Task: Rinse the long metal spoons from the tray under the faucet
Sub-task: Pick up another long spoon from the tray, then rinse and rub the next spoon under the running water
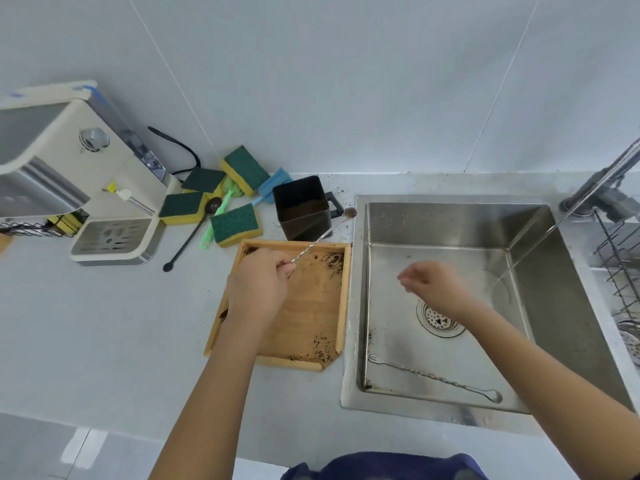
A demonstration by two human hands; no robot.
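**Dirty spoon lifted over the tray, one already in the sink**

I see the shallow wooden tray (304,317) holding only dark grounds. My left hand (258,287) pinches a long twisted metal spoon (320,237) at its lower end; its soiled bowl points to 1 o'clock. My right hand (434,287) hangs loosely open, empty, over the stainless steel sink (540,296), where a second twisted spoon (436,377) lies.

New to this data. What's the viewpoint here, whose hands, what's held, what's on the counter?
One picture, from a wide-angle camera worn on a person's head, looking down at their bare hands. No robot. The left hand grips a long twisted metal spoon above the wooden tray, its bowl coated in brown grounds. The right hand hangs empty over the steel sink, where a second long utensil lies. Water runs from the faucet. Behind the tray: a black container, sponges, a coffee machine.
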